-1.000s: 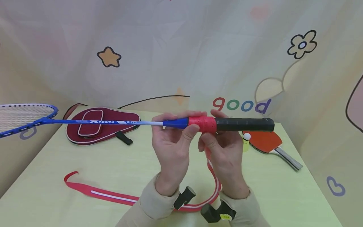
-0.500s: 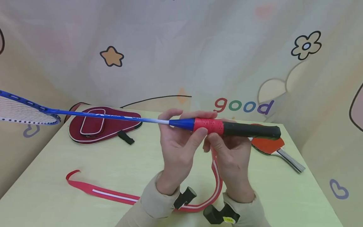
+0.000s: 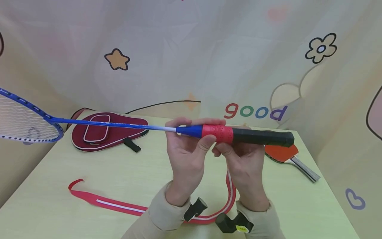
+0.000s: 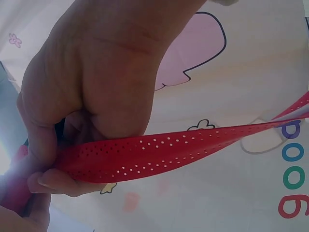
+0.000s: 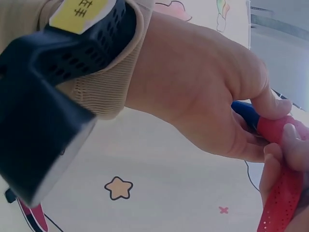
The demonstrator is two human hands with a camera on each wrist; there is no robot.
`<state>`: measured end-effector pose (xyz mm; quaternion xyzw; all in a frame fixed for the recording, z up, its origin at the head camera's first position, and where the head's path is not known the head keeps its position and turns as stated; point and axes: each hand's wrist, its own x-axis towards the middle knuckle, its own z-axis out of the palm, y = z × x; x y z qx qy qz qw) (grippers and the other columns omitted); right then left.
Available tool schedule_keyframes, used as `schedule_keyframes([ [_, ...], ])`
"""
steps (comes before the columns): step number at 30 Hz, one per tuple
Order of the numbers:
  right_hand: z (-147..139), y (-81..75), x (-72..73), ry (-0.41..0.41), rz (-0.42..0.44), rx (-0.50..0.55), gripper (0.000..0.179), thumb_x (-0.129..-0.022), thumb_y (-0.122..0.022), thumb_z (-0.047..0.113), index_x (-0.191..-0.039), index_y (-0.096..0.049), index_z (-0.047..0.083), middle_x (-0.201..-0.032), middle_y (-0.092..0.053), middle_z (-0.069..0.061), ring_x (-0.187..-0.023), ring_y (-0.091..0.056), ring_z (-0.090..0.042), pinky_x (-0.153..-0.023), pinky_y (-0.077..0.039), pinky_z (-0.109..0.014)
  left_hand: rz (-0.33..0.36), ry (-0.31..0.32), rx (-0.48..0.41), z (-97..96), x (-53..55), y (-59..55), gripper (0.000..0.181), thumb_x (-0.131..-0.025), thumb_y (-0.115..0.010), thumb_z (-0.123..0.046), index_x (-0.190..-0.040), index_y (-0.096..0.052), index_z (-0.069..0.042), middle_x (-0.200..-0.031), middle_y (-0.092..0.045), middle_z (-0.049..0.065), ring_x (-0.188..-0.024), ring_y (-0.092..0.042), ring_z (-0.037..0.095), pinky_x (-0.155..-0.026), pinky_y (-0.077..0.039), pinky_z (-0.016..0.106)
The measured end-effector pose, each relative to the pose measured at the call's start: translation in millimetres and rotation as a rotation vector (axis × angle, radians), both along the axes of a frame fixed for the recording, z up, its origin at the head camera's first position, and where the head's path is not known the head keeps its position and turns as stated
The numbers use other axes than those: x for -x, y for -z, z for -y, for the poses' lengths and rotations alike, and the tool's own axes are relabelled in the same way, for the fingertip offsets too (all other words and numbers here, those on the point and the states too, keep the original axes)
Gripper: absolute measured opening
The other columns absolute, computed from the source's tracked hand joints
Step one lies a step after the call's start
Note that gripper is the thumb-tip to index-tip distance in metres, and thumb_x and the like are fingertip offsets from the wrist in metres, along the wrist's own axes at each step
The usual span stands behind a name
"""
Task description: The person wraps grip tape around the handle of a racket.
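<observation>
A blue badminton racket [image 3: 125, 124] lies across both hands, its strings cut off by the head view's left edge. Perforated red grip tape [image 3: 219, 133] wraps the upper handle beside the blue cone; the rest of the handle [image 3: 262, 136] is black. My left hand [image 3: 186, 159] holds the racket at the cone and wrap, thumb on the red tape. Just below the wrap, my right hand [image 3: 246, 169] pinches the tape's loose length, clearest in the left wrist view as a taut red strip [image 4: 159, 154]. Its white-lined tail [image 3: 230, 196] curves down to the table.
A maroon racket case [image 3: 119, 136] with a black strap lies at the table's back left. At the back right is a red table tennis bat [image 3: 282, 153]. The tape's far end [image 3: 89, 197] stretches over the table [image 3: 119, 172] at front left. A printed curtain hangs behind.
The racket has rolled about its shaft, and its head now tilts differently, with the handle end slightly lower. The shuttlecock seen earlier beside the bat is now hidden. Both hands keep their hold.
</observation>
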<state>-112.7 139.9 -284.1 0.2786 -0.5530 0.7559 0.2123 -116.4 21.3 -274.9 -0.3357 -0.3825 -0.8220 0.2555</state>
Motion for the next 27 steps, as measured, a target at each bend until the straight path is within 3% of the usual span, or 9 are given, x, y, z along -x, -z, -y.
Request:
schedule_keyframes([
  [4,0.1,0.7,2.8,0.02,-0.012,0.035,0.03,-0.086,-0.063,-0.013,-0.114,-0.056,-0.003,-0.094,-0.07,-0.013,-0.071,-0.07,-0.023,-0.07,-0.059,-0.032,0.013,-0.02,-0.002,-2.5,-1.0,0.6,0.046,-0.09,-0.068,-0.011,-0.119,-0.033,-0.011,-0.11,-0.069,0.011,-0.102,-0.065,0.041,-0.088,-0.055,0.041],
  [9,0.1,3.8,5.6,0.073,-0.023,0.024,0.028,-0.087,-0.064,-0.011,-0.113,-0.056,-0.007,-0.092,-0.072,-0.011,-0.071,-0.07,-0.023,-0.07,-0.059,-0.032,0.079,-0.04,0.012,-3.0,-1.3,3.8,0.046,-0.09,-0.069,-0.014,-0.119,-0.034,-0.011,-0.112,-0.068,0.014,-0.104,-0.065,0.041,-0.096,-0.048,0.051],
  [15,0.8,3.5,1.3,0.148,0.034,-0.083,0.032,-0.088,-0.071,0.005,-0.116,-0.058,-0.002,-0.087,-0.07,-0.009,-0.069,-0.069,-0.022,-0.071,-0.059,-0.033,0.15,-0.046,0.009,0.0,-1.8,3.1,0.049,-0.088,-0.072,-0.02,-0.118,-0.035,-0.011,-0.113,-0.067,0.021,-0.105,-0.064,0.042,-0.097,-0.048,0.05],
  [21,5.8,3.5,-2.0,0.078,0.134,-0.078,0.038,-0.092,-0.068,0.011,-0.126,-0.055,0.002,-0.093,-0.066,-0.012,-0.07,-0.066,-0.021,-0.073,-0.058,-0.032,0.18,-0.058,0.028,4.4,-0.5,2.5,0.053,-0.086,-0.073,-0.024,-0.12,-0.034,-0.011,-0.115,-0.066,0.017,-0.109,-0.062,0.04,-0.098,-0.048,0.047],
  [27,6.2,3.7,-4.1,0.107,0.147,-0.096,0.036,-0.092,-0.067,0.011,-0.124,-0.053,0.002,-0.088,-0.065,-0.013,-0.07,-0.065,-0.023,-0.075,-0.058,-0.033,0.186,-0.043,0.047,5.6,-1.7,1.1,0.053,-0.087,-0.072,-0.024,-0.121,-0.034,-0.012,-0.116,-0.065,0.019,-0.108,-0.063,0.04,-0.097,-0.049,0.045],
])
